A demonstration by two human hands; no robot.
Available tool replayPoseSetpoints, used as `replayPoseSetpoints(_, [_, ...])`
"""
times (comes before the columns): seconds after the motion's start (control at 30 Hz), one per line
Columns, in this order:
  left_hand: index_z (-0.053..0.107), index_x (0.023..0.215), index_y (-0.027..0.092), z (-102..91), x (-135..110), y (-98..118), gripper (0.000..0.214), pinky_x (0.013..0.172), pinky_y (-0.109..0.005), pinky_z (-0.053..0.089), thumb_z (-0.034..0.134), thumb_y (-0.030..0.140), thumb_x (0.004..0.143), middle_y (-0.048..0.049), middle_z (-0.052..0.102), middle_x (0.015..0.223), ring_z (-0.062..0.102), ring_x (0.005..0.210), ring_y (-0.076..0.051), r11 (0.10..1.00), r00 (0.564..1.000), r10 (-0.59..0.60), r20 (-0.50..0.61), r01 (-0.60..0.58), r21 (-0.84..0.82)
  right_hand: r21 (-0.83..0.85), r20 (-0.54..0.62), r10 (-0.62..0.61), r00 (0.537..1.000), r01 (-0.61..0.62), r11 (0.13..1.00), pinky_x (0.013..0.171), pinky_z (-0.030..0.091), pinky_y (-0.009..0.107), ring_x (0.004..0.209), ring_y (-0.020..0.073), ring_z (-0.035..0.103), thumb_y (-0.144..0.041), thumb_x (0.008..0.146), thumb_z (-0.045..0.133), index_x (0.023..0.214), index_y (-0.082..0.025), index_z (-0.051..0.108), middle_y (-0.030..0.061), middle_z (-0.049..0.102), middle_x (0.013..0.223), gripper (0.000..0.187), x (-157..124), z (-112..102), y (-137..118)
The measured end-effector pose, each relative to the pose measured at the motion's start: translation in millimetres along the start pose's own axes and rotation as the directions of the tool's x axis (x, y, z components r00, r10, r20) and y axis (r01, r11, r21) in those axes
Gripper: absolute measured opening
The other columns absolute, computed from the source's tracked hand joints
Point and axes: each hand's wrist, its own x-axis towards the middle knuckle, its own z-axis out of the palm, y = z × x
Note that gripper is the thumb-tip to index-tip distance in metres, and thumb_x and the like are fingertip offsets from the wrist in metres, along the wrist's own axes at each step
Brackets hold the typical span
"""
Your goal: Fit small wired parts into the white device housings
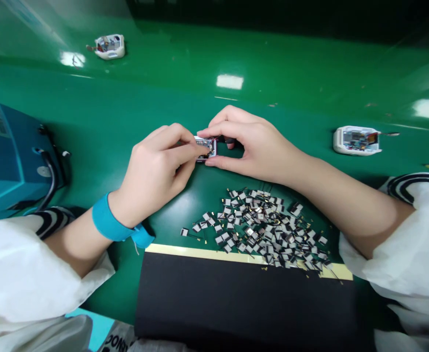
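- We find a small rectangular circuit module [206, 149] in a white casing with a pinkish rim, pinched between both hands near the middle of the bench.
- The left hand [153, 166] is closed around the module's left end, and its fingers [179, 146] hide that end.
- The right hand [247, 142] grips from the other side, forming a loose ring, with its fingers [217, 131] across the top edge and its thumb [221, 165] along the bottom edge.
- Between the hands, we can make out only tiny components on the module, too small to name.
- Its long axis seems to run roughly left to right, slightly tilted, though the fingers make this hard to judge.
- Nearer us lies a heap of small black-and-white rectangular pieces with thin wires [258, 230], just below the right wrist.
- A black mat [243, 298] edged with cream tape [207, 254] sits beneath the heap, and some pieces touch the tape.
- A blue wrist strap [115, 220] circles the left wrist.
- Two white open housings with exposed circuit boards [356, 141] rest well apart on the glossy green bench [291, 83].
- A blue machine [12, 151], cut off by the frame, stands at left.
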Motion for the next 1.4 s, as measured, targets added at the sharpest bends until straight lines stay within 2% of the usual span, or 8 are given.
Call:
replayPoseSetpoints(0.37, [0.061, 0.088, 0.024, 0.6, 1.1, 0.2, 0.016, 0.069, -0.028, 0.047, 0.046, 0.022, 0.085, -0.0007, 0.059, 0.088, 0.056, 0.077, -0.013, 0.998, 0.999, -0.029, -0.016, 0.028, -0.065, 0.009, 0.024, 0.038, 0.999, -0.038, 0.999, 0.066, 0.047, 0.024, 0.084, 0.0133, 0.051, -0.039, 0.081, 0.055, 0.106, -0.016, 0.055, 0.0046, 0.051, 0.099, 0.034, -0.2, -0.6, -1.9])
replayPoseSetpoints(0.57, [0.060, 0.090, 0.024, 1.2, 0.8, 0.6, 0.017, 0.069, -0.027, 0.047, 0.044, 0.023, 0.085, -0.0006, 0.058, 0.088, 0.054, 0.076, -0.013, 0.999, 1.000, -0.027, -0.004, 0.027, -0.034, 0.006, 0.051, 0.052, 0.997, -0.052, 0.999, 0.070, 0.048, 0.027, 0.086, 0.0154, 0.051, -0.037, 0.080, 0.056, 0.107, -0.016, 0.054, 0.0053, 0.050, 0.100, 0.034, 0.1, -1.9, -2.3])
replayPoseSetpoints(0.73, [0.059, 0.092, 0.025, 0.0, 0.3, 2.3, 0.019, 0.069, -0.027, 0.046, 0.041, 0.025, 0.087, -0.0002, 0.057, 0.089, 0.053, 0.077, -0.013, 0.999, 0.999, -0.036, 0.020, 0.036, -0.005, 0.007, 0.040, 0.061, 0.997, -0.061, 0.998, 0.066, 0.048, 0.025, 0.083, 0.0144, 0.051, -0.037, 0.079, 0.057, 0.105, -0.020, 0.055, 0.0040, 0.051, 0.099, 0.031, 0.2, -2.6, -3.2])
replayPoseSetpoints(0.9, [0.059, 0.091, 0.025, 0.3, 0.4, 1.4, 0.018, 0.068, -0.026, 0.045, 0.042, 0.025, 0.087, 0.0002, 0.056, 0.089, 0.052, 0.076, -0.012, 1.000, 0.999, -0.023, 0.026, 0.023, 0.009, 0.005, 0.038, 0.065, 0.997, -0.066, 0.998, 0.066, 0.049, 0.027, 0.080, 0.0139, 0.052, -0.037, 0.079, 0.057, 0.105, -0.018, 0.055, 0.0045, 0.051, 0.099, 0.032, 0.2, -2.5, -4.0])
replayPoseSetpoints(1.17, [0.060, 0.090, 0.024, 1.1, 1.0, -0.3, 0.018, 0.065, -0.024, 0.044, 0.042, 0.025, 0.087, 0.0019, 0.055, 0.087, 0.052, 0.075, -0.010, 1.000, 1.000, 0.000, 0.008, -0.001, 0.028, 0.022, 0.038, 0.060, 0.997, -0.061, 0.998, 0.079, 0.047, 0.030, 0.089, 0.0160, 0.051, -0.035, 0.078, 0.059, 0.104, -0.018, 0.054, 0.0046, 0.051, 0.100, 0.031, 0.1, -2.2, -2.8])
replayPoseSetpoints(1.4, [0.062, 0.089, 0.023, -0.4, 1.7, 1.0, 0.017, 0.064, -0.027, 0.045, 0.046, 0.020, 0.085, 0.0010, 0.056, 0.088, 0.053, 0.076, -0.011, 0.999, 1.000, -0.008, 0.024, 0.007, 0.036, 0.035, 0.031, 0.049, 0.998, -0.050, 0.998, 0.079, 0.047, 0.030, 0.091, 0.0158, 0.051, -0.037, 0.079, 0.057, 0.103, -0.019, 0.054, 0.0042, 0.050, 0.100, 0.030, -0.3, -2.3, -2.6])
